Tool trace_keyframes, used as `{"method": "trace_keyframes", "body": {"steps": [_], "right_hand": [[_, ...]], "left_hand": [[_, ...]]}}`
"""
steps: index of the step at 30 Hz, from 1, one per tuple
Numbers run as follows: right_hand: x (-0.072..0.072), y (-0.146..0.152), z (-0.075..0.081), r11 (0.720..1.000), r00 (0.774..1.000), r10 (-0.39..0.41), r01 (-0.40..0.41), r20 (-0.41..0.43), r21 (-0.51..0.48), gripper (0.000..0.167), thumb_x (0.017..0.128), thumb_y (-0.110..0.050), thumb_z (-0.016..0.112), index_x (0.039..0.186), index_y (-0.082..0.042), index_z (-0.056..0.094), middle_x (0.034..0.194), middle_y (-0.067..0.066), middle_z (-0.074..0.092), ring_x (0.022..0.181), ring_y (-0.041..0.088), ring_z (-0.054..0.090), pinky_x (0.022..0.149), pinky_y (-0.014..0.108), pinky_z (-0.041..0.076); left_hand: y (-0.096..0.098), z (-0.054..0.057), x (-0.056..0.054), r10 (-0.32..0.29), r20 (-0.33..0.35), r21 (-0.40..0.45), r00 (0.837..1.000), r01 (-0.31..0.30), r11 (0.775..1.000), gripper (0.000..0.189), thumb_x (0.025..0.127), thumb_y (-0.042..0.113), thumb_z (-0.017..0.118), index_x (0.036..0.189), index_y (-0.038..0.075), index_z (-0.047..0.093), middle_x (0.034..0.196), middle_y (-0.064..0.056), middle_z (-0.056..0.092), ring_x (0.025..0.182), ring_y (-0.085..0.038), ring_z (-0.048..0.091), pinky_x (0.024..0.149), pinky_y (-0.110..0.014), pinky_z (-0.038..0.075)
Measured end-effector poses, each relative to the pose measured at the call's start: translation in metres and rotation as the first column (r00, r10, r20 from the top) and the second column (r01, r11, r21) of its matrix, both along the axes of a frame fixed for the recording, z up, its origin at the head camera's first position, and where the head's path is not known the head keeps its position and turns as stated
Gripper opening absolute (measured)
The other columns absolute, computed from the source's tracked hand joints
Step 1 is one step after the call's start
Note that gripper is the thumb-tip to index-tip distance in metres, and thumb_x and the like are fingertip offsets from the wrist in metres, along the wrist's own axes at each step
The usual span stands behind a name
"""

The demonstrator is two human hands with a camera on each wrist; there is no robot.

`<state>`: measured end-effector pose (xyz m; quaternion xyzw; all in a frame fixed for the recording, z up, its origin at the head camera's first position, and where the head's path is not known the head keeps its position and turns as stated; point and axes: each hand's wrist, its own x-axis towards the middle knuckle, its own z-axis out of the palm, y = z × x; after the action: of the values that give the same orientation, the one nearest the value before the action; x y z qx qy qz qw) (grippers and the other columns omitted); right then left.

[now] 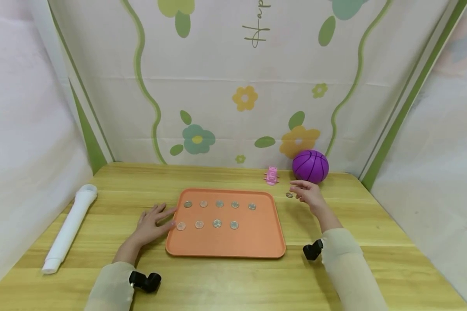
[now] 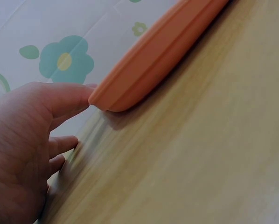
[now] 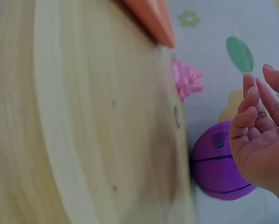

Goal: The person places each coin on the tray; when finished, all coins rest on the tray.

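An orange tray (image 1: 225,246) lies on the wooden table with several coins (image 1: 216,223) set out in two rows on it. My left hand (image 1: 149,224) rests beside the tray's left edge, its fingers spread and thumb and forefinger touching the rim. In the left wrist view the forefinger reaches the tray corner (image 2: 130,84). My right hand (image 1: 309,196) hovers right of the tray, fingers loosely bent, with nothing visible between them. Just left of its fingertips, a small group of coins (image 1: 289,195) lies on the table; the right wrist view shows these coins (image 3: 177,116) below the hand (image 3: 265,135).
Behind my right hand, a purple ball (image 1: 310,166) sits against the flowered cloth backdrop (image 1: 218,99). A pink toy (image 1: 271,176) stands at the back, left of the ball. On the far left lies a long white tube (image 1: 70,229) with a wider end.
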<state>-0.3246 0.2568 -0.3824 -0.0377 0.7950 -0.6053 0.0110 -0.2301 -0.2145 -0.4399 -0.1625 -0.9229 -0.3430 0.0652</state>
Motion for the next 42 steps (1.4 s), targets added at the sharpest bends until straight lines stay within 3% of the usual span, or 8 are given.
{"method": "trace_keyframes", "body": {"steps": [7,15,20,24,27,30,35,42], "right_hand": [[-0.016,0.013,-0.019,0.997,0.992,-0.075,0.078,0.101,-0.028,0.047,0.083,-0.016,0.058,0.122,0.006,0.043,0.077,-0.01,0.058,0.065,0.011,0.05,0.061,0.027,0.043],[-0.03,0.018,-0.036,0.983,0.978,-0.168,0.175,0.125,-0.047,0.045,0.082,-0.008,0.058,0.12,0.01,0.044,0.07,-0.002,0.058,0.055,0.009,0.051,0.05,0.02,0.043],[-0.034,0.016,-0.043,0.985,0.974,-0.169,0.173,0.152,-0.015,0.043,0.082,-0.007,0.058,0.12,0.008,0.046,0.07,-0.003,0.056,0.054,0.008,0.05,0.048,0.019,0.043],[-0.036,0.012,-0.048,0.98,0.975,-0.195,0.189,0.105,0.065,0.044,0.078,-0.01,0.064,0.115,0.009,0.051,0.069,-0.003,0.055,0.053,0.006,0.048,0.048,0.018,0.041],[-0.035,0.01,-0.052,0.966,0.978,-0.207,0.198,0.036,0.166,0.041,0.075,-0.014,0.067,0.108,0.008,0.056,0.076,0.001,0.057,0.057,0.006,0.047,0.052,0.018,0.04],[-0.034,0.009,-0.054,0.946,0.98,-0.199,0.197,-0.019,0.256,0.038,0.076,-0.017,0.066,0.105,0.006,0.058,0.09,0.009,0.059,0.068,0.011,0.049,0.06,0.02,0.04],[-0.035,0.007,-0.054,0.93,0.984,-0.173,0.174,-0.031,0.323,0.033,0.077,-0.016,0.064,0.102,0.005,0.06,0.102,0.018,0.057,0.087,0.024,0.048,0.073,0.03,0.038],[-0.037,0.007,-0.052,0.903,0.989,-0.135,0.149,-0.064,0.404,0.026,0.076,-0.015,0.064,0.094,0.004,0.062,0.092,0.015,0.06,0.086,0.027,0.05,0.076,0.036,0.037]], "left_hand": [[-0.001,0.0,0.001,0.0,-0.002,-0.004,1.0,0.0,1.0,0.049,0.082,0.031,0.057,0.125,0.008,0.048,0.132,-0.027,0.027,0.122,-0.044,0.012,0.091,-0.06,0.001],[-0.001,0.0,0.0,-0.003,0.001,-0.007,1.0,0.003,1.0,0.05,0.082,0.032,0.057,0.125,0.009,0.048,0.132,-0.027,0.027,0.122,-0.044,0.012,0.091,-0.06,0.0],[-0.001,0.001,0.0,-0.003,0.005,0.0,1.0,0.003,1.0,0.049,0.083,0.033,0.056,0.125,0.009,0.048,0.132,-0.027,0.027,0.122,-0.043,0.011,0.092,-0.059,0.0],[0.0,0.001,0.001,-0.008,0.008,0.008,1.0,0.008,1.0,0.049,0.083,0.032,0.056,0.125,0.009,0.048,0.133,-0.027,0.026,0.122,-0.044,0.011,0.092,-0.059,0.0],[0.0,0.002,0.001,-0.01,0.009,0.008,1.0,0.01,1.0,0.049,0.083,0.032,0.057,0.125,0.009,0.048,0.133,-0.027,0.026,0.122,-0.044,0.011,0.092,-0.059,-0.001],[0.0,0.002,-0.001,-0.011,0.005,0.006,1.0,0.011,1.0,0.048,0.082,0.031,0.057,0.125,0.009,0.049,0.132,-0.027,0.026,0.122,-0.044,0.011,0.092,-0.059,0.0],[0.0,0.002,-0.001,-0.01,0.007,0.002,1.0,0.01,1.0,0.049,0.083,0.031,0.057,0.125,0.009,0.048,0.132,-0.027,0.026,0.122,-0.044,0.011,0.092,-0.058,0.0],[0.0,0.002,0.001,-0.009,0.01,-0.003,1.0,0.009,1.0,0.049,0.083,0.031,0.056,0.126,0.009,0.047,0.133,-0.026,0.026,0.122,-0.044,0.011,0.092,-0.058,0.0]]}}
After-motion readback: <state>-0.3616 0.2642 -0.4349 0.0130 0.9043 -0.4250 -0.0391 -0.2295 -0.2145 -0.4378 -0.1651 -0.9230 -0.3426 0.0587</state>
